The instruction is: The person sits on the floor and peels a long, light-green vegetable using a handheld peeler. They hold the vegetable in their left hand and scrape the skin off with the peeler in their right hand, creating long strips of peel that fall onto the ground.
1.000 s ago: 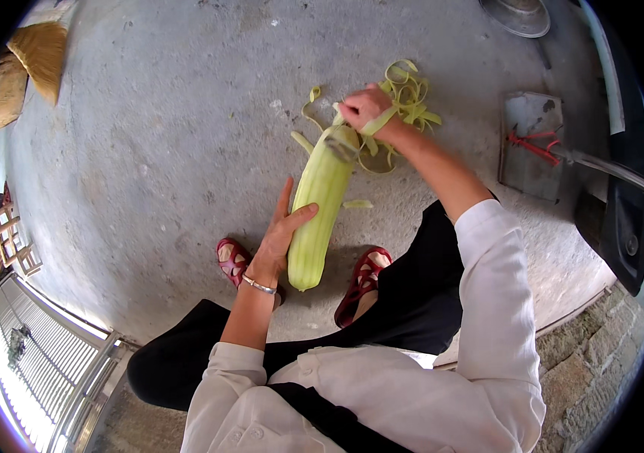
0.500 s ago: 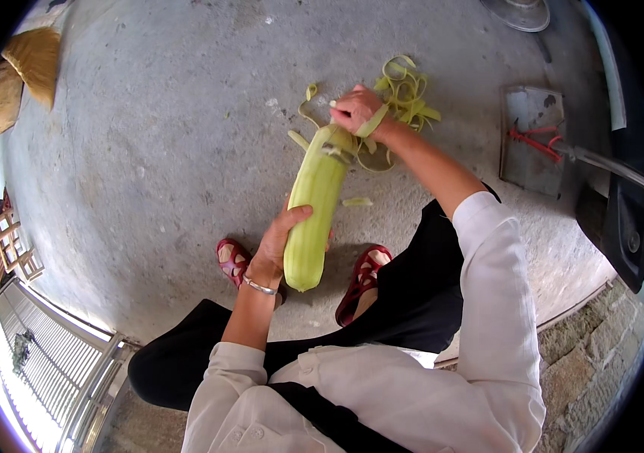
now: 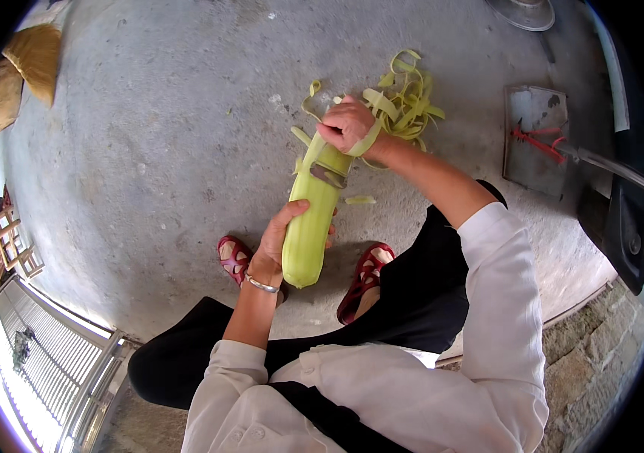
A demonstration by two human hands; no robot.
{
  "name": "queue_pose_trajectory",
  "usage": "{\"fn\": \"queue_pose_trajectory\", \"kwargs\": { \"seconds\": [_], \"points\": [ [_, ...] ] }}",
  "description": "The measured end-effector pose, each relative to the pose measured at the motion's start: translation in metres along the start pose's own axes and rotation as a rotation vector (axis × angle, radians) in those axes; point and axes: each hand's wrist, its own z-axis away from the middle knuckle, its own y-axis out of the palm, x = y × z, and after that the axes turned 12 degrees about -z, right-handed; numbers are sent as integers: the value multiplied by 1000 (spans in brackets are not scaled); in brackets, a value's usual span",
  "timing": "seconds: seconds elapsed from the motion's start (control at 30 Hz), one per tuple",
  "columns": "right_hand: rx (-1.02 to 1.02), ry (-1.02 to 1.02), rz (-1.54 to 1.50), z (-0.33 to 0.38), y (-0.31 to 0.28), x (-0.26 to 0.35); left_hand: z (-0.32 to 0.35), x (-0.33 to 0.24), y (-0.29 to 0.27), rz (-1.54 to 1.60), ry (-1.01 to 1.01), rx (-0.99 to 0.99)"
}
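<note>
You are gripping a long pale-green gourd (image 3: 305, 245) with your left hand (image 3: 275, 234), whose thumb is pressing on its upper face while fingertips are showing past its right side. The gourd is slanting above the concrete floor (image 3: 148, 151), its near end pointing toward you between your red sandals (image 3: 234, 257) and its far end leaning slightly right. Your right hand (image 3: 347, 124) is reaching over that far end, its fingers curling closed around a peeler (image 3: 328, 176); they are hiding the handle, while the metal blade is lying across the gourd's upper face, nearer to you than the hand. A strip of peel (image 3: 367, 140) is wrapping your right wrist. Just beyond and to the right, a tangle of peelings (image 3: 415, 109) is lying on the floor, and a short peel scrap (image 3: 360, 200) is resting just right of the gourd. A silver bracelet (image 3: 263, 285) is circling your left wrist. Well off to the right, a grey metal pan (image 3: 529, 170) is sitting on the floor.
</note>
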Motion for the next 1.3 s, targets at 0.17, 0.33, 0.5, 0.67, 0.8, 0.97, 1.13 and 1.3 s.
{"fn": "queue_pose_trajectory", "kwargs": {
  "seconds": [0.17, 0.33, 0.5, 0.67, 0.8, 0.97, 1.13, 1.3],
  "points": [
    [23, 84, 31, 2, -10, -23, 0, 1, 4, 16, 26, 28],
    [-125, 146, 265, 19, -45, -86, 1, -1, 6, 6, 56, 39],
    [-152, 235, 357, 19, -72, -94, 1, 1, 5, 100, 36, 47],
    [113, 145, -41, 0, -25, -6, 1, 4, 10, 306, 22, 91],
    [47, 30, -56, -1, -11, 5, 0, 9, 12, 307, 40, 88],
    [4, 84, 58, -1, -20, -37, -2, 11, 13, 358, 39, 139],
    [-37, 228, 413, 19, -71, -94, -1, 11, 15, 417, 23, 118],
    [-160, 127, 220, 7, -57, -72, -4, -12, 25, 55, 52, -73]
  ]
}}
